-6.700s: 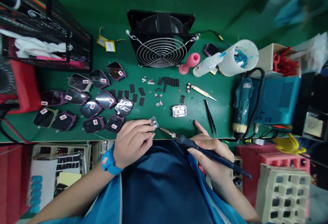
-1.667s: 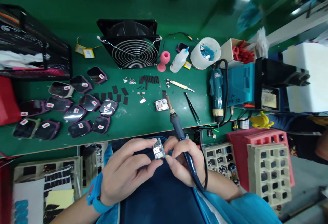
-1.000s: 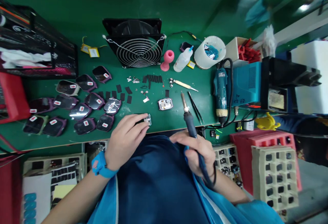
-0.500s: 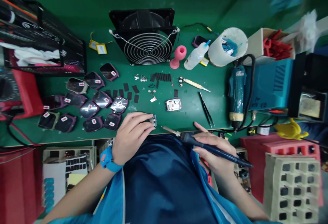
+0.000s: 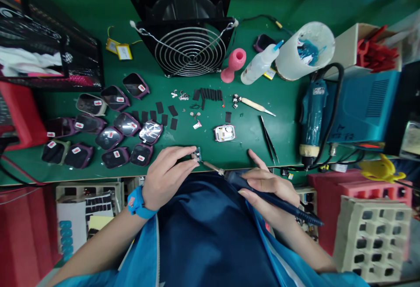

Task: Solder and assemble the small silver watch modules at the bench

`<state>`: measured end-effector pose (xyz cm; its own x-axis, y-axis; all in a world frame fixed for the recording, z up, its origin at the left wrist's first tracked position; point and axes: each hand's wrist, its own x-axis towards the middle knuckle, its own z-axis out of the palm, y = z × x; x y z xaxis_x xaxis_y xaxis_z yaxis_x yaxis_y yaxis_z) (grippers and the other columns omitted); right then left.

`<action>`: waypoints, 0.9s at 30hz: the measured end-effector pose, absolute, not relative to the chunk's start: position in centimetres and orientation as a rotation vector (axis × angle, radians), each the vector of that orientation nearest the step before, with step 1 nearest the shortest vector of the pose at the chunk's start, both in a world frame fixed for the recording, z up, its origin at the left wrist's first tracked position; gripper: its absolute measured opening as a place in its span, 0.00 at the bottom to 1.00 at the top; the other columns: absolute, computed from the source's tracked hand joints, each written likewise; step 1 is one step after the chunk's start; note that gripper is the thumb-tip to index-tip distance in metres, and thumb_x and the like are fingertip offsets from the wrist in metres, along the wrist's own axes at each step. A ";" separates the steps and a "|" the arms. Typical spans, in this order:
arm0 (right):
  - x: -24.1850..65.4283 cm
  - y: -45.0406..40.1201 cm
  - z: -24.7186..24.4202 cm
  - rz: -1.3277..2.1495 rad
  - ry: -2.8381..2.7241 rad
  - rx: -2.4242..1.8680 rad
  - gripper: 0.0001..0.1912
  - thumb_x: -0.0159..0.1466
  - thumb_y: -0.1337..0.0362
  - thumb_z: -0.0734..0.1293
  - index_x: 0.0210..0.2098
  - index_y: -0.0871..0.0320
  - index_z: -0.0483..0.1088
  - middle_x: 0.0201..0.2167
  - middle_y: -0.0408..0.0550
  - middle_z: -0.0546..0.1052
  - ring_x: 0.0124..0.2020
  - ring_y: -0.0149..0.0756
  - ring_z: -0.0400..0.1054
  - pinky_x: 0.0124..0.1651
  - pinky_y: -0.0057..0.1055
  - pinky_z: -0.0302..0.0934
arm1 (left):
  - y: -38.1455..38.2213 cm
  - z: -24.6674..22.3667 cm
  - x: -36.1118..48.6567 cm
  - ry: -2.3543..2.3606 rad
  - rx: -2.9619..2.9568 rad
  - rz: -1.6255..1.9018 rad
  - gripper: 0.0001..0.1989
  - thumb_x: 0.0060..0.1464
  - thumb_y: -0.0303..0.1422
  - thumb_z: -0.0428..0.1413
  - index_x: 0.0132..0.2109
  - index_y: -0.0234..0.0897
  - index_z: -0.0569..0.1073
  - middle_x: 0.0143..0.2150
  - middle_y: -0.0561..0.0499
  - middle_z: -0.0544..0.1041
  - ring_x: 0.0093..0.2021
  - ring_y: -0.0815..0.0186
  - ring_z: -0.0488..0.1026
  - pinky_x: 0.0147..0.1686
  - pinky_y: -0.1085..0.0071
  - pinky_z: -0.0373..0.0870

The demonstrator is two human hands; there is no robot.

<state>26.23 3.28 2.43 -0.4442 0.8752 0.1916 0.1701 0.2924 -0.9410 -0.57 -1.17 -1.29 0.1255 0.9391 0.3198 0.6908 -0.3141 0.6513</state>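
My left hand pinches a small circuit board near the front edge of the green table. In my right hand is a dark soldering iron, held like a pen with one finger stretched out. Its tip points left and sits close beside the board; whether they touch I cannot tell. Beyond my hands lies an open watch case with a white inside. Black tweezers rest to the right of it. Small metal parts and black strips are farther back.
A black fan stands at the back. Several watch faces lie on the left. Toward the right are a pink holder, a white bottle, a white tub, a wooden-handled tool and a teal electric screwdriver.
The soldering iron and my right hand have moved slightly left, bringing the tip closer to the board. The camera view has shifted nearer to the table.
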 end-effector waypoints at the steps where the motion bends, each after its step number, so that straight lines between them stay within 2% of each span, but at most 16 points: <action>1: 26.2 3.2 2.4 1.185 -1.821 -0.941 0.13 0.62 0.74 0.74 0.41 0.52 0.73 0.37 0.43 0.84 0.34 0.39 0.80 0.70 0.71 0.58 | -1.1 -1.2 -0.6 1.584 2.062 1.001 0.09 0.61 0.24 0.62 0.46 0.42 0.78 0.53 0.47 0.81 0.49 0.59 0.80 0.47 0.59 0.81; 14: 26.1 3.2 2.4 1.175 -1.833 -0.931 0.12 0.62 0.74 0.74 0.42 0.53 0.73 0.38 0.46 0.85 0.35 0.40 0.82 0.70 0.71 0.58 | -0.8 -1.1 -0.4 1.557 2.103 1.020 0.08 0.59 0.22 0.64 0.44 0.37 0.78 0.50 0.44 0.81 0.48 0.59 0.79 0.46 0.60 0.80; 22: 25.9 3.4 2.6 1.134 -1.833 -0.903 0.12 0.61 0.75 0.75 0.40 0.55 0.73 0.37 0.46 0.85 0.33 0.39 0.82 0.69 0.68 0.61 | -0.7 -1.0 -0.5 1.547 2.072 1.013 0.07 0.60 0.23 0.63 0.44 0.38 0.77 0.51 0.45 0.81 0.49 0.61 0.79 0.47 0.61 0.80; 27: 25.8 3.4 2.6 1.149 -1.824 -0.910 0.12 0.62 0.75 0.75 0.41 0.55 0.73 0.38 0.45 0.85 0.34 0.39 0.82 0.70 0.68 0.60 | -0.6 -0.8 -0.8 1.511 2.078 0.973 0.06 0.61 0.23 0.62 0.43 0.38 0.78 0.51 0.45 0.81 0.49 0.61 0.79 0.48 0.62 0.80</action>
